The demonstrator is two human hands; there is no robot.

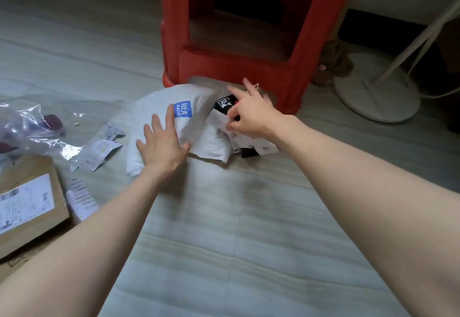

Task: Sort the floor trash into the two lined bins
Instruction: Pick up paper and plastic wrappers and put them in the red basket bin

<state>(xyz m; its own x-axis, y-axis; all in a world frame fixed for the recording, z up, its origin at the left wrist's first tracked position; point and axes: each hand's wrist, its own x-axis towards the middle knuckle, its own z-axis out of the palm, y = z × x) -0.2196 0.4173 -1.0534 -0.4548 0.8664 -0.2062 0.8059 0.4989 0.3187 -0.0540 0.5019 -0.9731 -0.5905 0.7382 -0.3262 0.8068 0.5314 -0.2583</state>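
Note:
A white mailer bag (196,107) with a blue HLA label lies on the floor in front of a red plastic stool. My left hand (161,142) rests flat on its near left part, fingers spread, holding nothing. My right hand (249,115) pinches a white printed wrapper (246,140) at the bag's right, beside a black glossy packet (224,103). No bin is in view.
The red stool (249,42) stands just behind the pile. A white fan base (375,90) sits at the right. At the left lie a clear plastic bag (32,127), small paper packets (99,150), a leaflet (82,197) and a cardboard box (27,202).

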